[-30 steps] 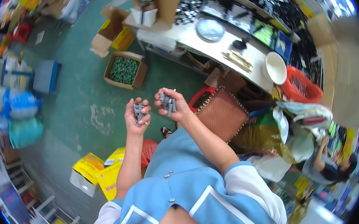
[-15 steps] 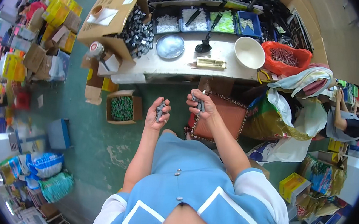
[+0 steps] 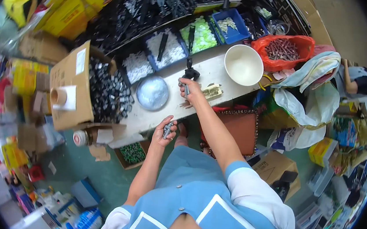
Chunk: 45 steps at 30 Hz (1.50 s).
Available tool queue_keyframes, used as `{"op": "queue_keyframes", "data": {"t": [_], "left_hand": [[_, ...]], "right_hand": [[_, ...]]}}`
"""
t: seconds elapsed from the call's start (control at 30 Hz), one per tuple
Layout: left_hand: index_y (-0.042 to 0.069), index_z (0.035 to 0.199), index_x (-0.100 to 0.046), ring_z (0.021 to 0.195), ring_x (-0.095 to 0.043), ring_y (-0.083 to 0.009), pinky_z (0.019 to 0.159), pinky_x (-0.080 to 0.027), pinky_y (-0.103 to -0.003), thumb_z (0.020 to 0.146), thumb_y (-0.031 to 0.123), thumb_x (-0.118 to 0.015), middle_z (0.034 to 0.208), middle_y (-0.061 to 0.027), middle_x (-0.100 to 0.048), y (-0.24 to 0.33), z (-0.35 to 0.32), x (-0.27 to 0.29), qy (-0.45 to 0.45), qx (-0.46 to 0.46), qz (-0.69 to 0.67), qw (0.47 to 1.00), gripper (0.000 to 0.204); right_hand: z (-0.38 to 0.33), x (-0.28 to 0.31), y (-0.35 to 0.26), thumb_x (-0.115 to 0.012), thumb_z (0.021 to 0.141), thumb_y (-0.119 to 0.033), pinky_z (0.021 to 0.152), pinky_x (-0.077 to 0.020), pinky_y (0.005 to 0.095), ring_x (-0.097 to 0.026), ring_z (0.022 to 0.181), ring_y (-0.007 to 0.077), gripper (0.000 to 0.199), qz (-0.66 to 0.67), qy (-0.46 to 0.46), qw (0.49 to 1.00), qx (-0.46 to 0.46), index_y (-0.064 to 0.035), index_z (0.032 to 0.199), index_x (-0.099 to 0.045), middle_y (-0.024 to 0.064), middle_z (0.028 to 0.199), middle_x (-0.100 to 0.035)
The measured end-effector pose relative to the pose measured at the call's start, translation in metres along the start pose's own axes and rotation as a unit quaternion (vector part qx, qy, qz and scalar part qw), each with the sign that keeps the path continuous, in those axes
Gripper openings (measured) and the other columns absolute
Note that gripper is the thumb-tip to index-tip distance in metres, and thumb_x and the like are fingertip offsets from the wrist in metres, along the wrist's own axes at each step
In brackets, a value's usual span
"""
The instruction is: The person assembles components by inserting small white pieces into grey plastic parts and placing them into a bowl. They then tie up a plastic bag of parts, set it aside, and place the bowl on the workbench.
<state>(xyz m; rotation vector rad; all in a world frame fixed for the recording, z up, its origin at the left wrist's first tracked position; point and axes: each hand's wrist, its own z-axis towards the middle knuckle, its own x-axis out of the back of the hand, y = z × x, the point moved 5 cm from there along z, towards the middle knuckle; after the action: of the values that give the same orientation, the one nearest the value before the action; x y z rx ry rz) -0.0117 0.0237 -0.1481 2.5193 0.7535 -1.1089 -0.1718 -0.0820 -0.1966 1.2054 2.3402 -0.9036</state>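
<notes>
My left hand (image 3: 160, 135) is closed around several small grey cylindrical pieces (image 3: 168, 130), palm up, just off the bench's front edge. Over the bench top, my right hand (image 3: 191, 94) grips similar grey pieces (image 3: 187, 89), their exact kind too small to tell. Right beyond its fingers stands a small black object (image 3: 191, 73), a dark stem rising from it. A brass-coloured metal block (image 3: 212, 92) lies on the bench beside my right wrist, partly covered by it. The white bowl (image 3: 244, 65) is farther right, and a round dish (image 3: 152, 93) sits to the left.
Blue and dark trays hold white pieces (image 3: 137, 67), green pieces (image 3: 198, 34) and pale pieces (image 3: 227, 25). A cardboard box (image 3: 72, 87) spills black parts at the left. A red bag (image 3: 305, 46) of brownish pieces stands right. A brown stool (image 3: 235, 130) is below the bench.
My view has turned and come closer to the bench. My right hand has moved forward from before the bench to above its top. Both hands still hold grey pieces.
</notes>
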Motion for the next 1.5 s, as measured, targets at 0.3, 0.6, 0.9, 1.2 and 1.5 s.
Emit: {"op": "queue_keyframes", "data": {"t": [0.3, 0.6, 0.9, 1.2, 1.5], "left_hand": [[0.005, 0.100, -0.049, 0.062, -0.052, -0.0202, 0.035, -0.035, -0.023, 0.081, 0.019, -0.049, 0.085, -0.0131, -0.054, 0.052, 0.077, -0.058, -0.034, 0.096, 0.056, 0.993, 0.024], [0.005, 0.095, -0.048, 0.058, -0.051, -0.0165, 0.031, -0.033, -0.020, 0.081, 0.017, -0.052, 0.079, -0.0113, -0.054, 0.011, 0.140, -0.152, -0.063, 0.175, 0.190, 0.964, 0.020], [0.005, 0.092, -0.051, 0.059, -0.050, -0.0171, 0.031, -0.032, -0.020, 0.082, 0.019, -0.050, 0.079, -0.0113, -0.054, 0.002, 0.161, -0.178, -0.047, 0.176, 0.200, 0.963, 0.017], [-0.001, 0.095, -0.050, 0.063, -0.058, -0.0188, 0.038, -0.047, -0.026, 0.081, 0.016, -0.049, 0.081, -0.0130, -0.058, 0.018, 0.184, -0.186, -0.030, 0.084, 0.238, 0.967, 0.023], [0.000, 0.110, -0.045, 0.090, -0.050, -0.0175, 0.061, -0.046, -0.033, 0.081, 0.016, -0.050, 0.101, -0.0103, -0.052, 0.009, 0.204, -0.192, 0.081, -0.082, 0.495, 0.861, 0.033]], "right_hand": [[-0.038, -0.006, -0.066, -0.059, 0.076, -0.015, 0.038, -0.0297, 0.0190, -0.043, 0.050, 0.0068, 0.019, 0.025, -0.094, 0.994, 0.049, -0.0079, 0.092, -0.052, -0.0001, 0.070, -0.049], [-0.104, 0.095, -0.183, -0.060, 0.068, -0.016, 0.034, -0.0365, 0.0261, -0.049, 0.046, 0.0116, 0.009, -0.169, 0.229, 0.922, 0.261, -0.0072, 0.070, -0.058, 0.0042, 0.062, -0.056], [-0.012, 0.105, -0.171, -0.055, 0.066, -0.020, 0.066, -0.0464, 0.0384, -0.059, 0.074, 0.0317, 0.032, -0.433, 0.280, 0.829, 0.218, -0.0011, 0.091, -0.059, 0.0195, 0.076, -0.060], [-0.011, 0.079, -0.136, -0.057, 0.077, -0.017, 0.055, -0.0477, 0.0305, -0.057, 0.062, 0.0184, 0.016, -0.001, -0.030, 0.999, 0.035, -0.0032, 0.086, -0.054, 0.0081, 0.073, -0.056], [-0.044, 0.088, -0.169, -0.048, 0.080, -0.031, 0.077, -0.0381, 0.0549, -0.048, 0.101, 0.0232, 0.034, 0.075, -0.059, 0.995, -0.005, -0.0076, 0.105, -0.052, 0.0090, 0.107, -0.053]]}}
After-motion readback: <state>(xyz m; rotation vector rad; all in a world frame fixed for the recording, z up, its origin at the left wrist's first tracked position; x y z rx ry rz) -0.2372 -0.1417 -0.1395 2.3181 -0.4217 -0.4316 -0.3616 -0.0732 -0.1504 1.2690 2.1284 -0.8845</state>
